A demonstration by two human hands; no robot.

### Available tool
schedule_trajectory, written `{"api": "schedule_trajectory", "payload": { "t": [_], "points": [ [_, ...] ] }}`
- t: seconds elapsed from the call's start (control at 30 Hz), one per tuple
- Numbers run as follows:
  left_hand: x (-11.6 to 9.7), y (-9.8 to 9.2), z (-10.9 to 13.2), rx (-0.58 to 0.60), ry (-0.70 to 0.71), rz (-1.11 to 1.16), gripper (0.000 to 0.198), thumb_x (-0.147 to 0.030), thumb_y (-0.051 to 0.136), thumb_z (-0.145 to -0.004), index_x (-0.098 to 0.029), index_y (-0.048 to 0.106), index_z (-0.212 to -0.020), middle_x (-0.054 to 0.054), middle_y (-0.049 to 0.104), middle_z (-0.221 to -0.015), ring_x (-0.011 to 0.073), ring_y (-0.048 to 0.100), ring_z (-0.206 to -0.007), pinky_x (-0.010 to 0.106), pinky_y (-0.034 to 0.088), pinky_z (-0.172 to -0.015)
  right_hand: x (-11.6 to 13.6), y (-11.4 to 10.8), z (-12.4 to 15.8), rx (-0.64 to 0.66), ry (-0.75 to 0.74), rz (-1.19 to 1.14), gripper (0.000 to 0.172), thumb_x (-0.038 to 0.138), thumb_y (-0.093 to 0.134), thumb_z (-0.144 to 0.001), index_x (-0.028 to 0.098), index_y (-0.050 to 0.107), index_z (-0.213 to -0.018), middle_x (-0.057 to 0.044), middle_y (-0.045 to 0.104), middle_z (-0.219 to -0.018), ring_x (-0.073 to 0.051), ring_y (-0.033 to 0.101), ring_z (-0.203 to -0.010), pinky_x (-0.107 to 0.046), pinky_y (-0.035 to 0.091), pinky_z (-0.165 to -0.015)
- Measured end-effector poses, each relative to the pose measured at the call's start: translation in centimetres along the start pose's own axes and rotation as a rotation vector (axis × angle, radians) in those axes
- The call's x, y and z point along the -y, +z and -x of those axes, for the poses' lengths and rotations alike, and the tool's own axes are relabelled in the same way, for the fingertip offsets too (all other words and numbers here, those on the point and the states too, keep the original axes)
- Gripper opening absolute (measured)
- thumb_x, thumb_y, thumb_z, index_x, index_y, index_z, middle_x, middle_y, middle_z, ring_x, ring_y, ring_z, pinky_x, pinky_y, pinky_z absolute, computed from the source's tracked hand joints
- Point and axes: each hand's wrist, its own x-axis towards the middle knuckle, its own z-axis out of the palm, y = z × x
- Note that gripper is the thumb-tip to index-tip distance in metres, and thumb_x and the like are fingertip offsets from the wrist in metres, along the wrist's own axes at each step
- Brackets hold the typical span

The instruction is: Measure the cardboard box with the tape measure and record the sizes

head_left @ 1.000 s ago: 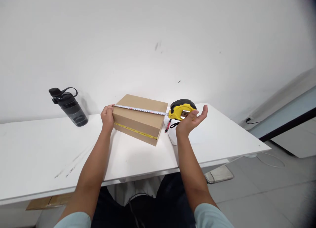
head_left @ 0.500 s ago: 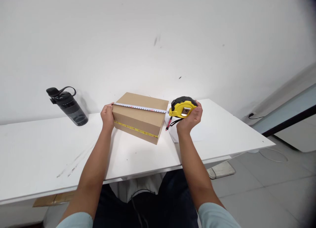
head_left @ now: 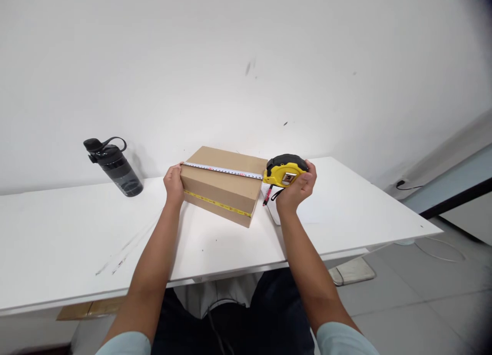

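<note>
A brown cardboard box with a yellow tape strip along its front sits on the white table. Across its top lies the extended blade of a tape measure. My left hand is closed at the box's left edge, pinching the blade's end there. At the box's right edge, my right hand is wrapped round the yellow and black tape measure case, whose mouth is against the box edge. A black wrist strap hangs below the case.
A dark water bottle stands at the left near the wall. Right of the box, a red and black pen lies on white paper, partly behind my right hand. The white table has its front edge before my lap.
The tape measure case has moved closer to the box's right edge, so less blade shows between them. The whole view has shifted slightly; my left hand stays at the left edge.
</note>
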Motion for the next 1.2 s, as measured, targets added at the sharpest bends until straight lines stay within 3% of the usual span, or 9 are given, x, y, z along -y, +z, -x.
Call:
{"api": "schedule_trajectory", "payload": {
  "t": [0.33, 0.63, 0.93, 1.07, 1.2],
  "points": [
    [0.1, -0.2, -0.1, 0.016, -0.012, -0.004, 0.019, -0.038, 0.067, -0.085, -0.023, 0.078, -0.089, 0.006, 0.083, -0.120, 0.0287, 0.071, -0.125, 0.043, 0.052, -0.117, 0.3, 0.1, 0.0, 0.012, 0.001, 0.029, 0.076, 0.085, 0.045, -0.098, 0.018, 0.069, -0.125, -0.014, 0.069, -0.134, -0.026, 0.066, -0.134, -0.053, 0.050, -0.125],
    [0.2, -0.1, -0.2, 0.019, -0.003, -0.013, 0.018, -0.037, 0.065, -0.087, -0.023, 0.076, -0.089, 0.006, 0.082, -0.120, 0.0281, 0.071, -0.124, 0.042, 0.053, -0.117, -0.2, 0.1, 0.0, 0.020, 0.103, 0.035, 0.075, 0.083, 0.046, -0.098, 0.019, 0.067, -0.129, -0.013, 0.069, -0.140, -0.026, 0.067, -0.135, -0.053, 0.050, -0.124],
    [-0.3, -0.3, 0.1, 0.008, -0.011, -0.046, 0.023, -0.037, 0.067, -0.090, -0.024, 0.073, -0.108, 0.006, 0.077, -0.124, 0.0265, 0.068, -0.123, 0.038, 0.053, -0.112, -0.6, 0.3, 0.0, -0.015, 0.209, -0.008, 0.077, 0.090, 0.048, -0.092, 0.020, 0.066, -0.119, -0.008, 0.071, -0.122, -0.023, 0.070, -0.118, -0.049, 0.055, -0.118],
    [-0.1, -0.3, 0.2, 0.008, -0.027, -0.051, 0.026, -0.037, 0.066, -0.090, -0.025, 0.069, -0.114, 0.005, 0.077, -0.119, 0.0247, 0.069, -0.116, 0.036, 0.055, -0.105, -0.8, 0.7, -0.1, -0.031, 0.335, -0.063, 0.072, 0.089, 0.048, -0.093, 0.020, 0.063, -0.110, -0.005, 0.069, -0.109, -0.021, 0.071, -0.107, -0.046, 0.059, -0.111],
    [0.3, -0.4, 0.2, 0.033, -0.036, -0.052, 0.030, -0.041, 0.065, -0.091, -0.026, 0.066, -0.117, 0.004, 0.077, -0.109, 0.0233, 0.071, -0.102, 0.035, 0.057, -0.097, -1.5, 1.2, -0.1, -0.031, 0.507, -0.156, 0.074, 0.090, 0.049, -0.091, 0.020, 0.059, -0.114, -0.006, 0.067, -0.110, -0.019, 0.071, -0.100, -0.039, 0.065, -0.091]
  ]
}}
